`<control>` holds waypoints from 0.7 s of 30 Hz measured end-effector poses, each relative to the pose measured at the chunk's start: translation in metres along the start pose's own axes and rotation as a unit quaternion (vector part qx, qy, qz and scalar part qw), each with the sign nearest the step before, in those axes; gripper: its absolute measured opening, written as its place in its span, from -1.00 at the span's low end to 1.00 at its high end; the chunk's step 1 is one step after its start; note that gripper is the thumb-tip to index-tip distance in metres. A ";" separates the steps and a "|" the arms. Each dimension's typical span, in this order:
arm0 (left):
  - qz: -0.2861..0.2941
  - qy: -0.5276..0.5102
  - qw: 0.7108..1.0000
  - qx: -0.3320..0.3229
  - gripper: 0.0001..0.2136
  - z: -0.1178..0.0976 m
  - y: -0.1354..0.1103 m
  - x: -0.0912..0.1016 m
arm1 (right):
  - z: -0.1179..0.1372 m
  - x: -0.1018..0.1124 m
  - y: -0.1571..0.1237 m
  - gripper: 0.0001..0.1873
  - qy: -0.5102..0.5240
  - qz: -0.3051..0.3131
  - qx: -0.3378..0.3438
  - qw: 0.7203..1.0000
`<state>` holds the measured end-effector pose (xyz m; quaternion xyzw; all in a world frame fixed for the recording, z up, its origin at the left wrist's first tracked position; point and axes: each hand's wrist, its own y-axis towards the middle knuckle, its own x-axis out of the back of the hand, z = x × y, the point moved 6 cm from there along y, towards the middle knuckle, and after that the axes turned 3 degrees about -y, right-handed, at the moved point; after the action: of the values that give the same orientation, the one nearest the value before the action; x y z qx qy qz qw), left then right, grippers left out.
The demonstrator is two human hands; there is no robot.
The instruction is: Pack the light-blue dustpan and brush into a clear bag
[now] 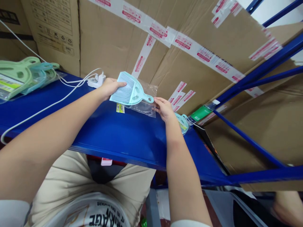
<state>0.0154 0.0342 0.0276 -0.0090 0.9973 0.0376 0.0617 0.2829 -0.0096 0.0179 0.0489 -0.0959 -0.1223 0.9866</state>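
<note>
My left hand [110, 88] grips the wide end of a light blue mini dustpan and brush set [129, 91], thumb on top of the bristles. My right hand [164, 108] pinches the edge of a clear plastic bag [145, 107] at the set's handle end; the bag carries a yellow label [120, 108]. Both lie on the blue metal shelf [123, 132] in front of me. Another pale green set [182, 123] shows partly from under my right wrist.
A pile of bagged green and blue dustpan sets [23, 75] lies at the shelf's left end. A white charger and cable [96, 81] run across the shelf. Taped cardboard boxes [165, 47] stand behind; blue rack beams [255, 75] cross on the right.
</note>
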 end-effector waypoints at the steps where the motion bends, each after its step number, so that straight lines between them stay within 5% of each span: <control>1: 0.000 0.002 1.000 0.000 -0.74 0.000 0.000 0.000 | 0.000 -0.001 0.000 -0.96 0.006 0.002 -0.003 1.000; 13: 0.000 0.012 1.000 0.005 -0.76 0.003 -0.005 -0.004 | -0.010 -0.013 -0.001 -0.71 -0.010 0.053 -0.042 0.998; 21: -0.012 0.026 1.000 -0.010 -0.80 0.008 0.010 0.002 | -0.013 -0.004 0.006 -0.80 0.027 0.006 -0.059 0.998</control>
<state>0.0139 0.0452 0.0198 -0.0225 0.9980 0.0466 0.0364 0.2834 -0.0023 0.0048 -0.0066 -0.0619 -0.1204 0.9908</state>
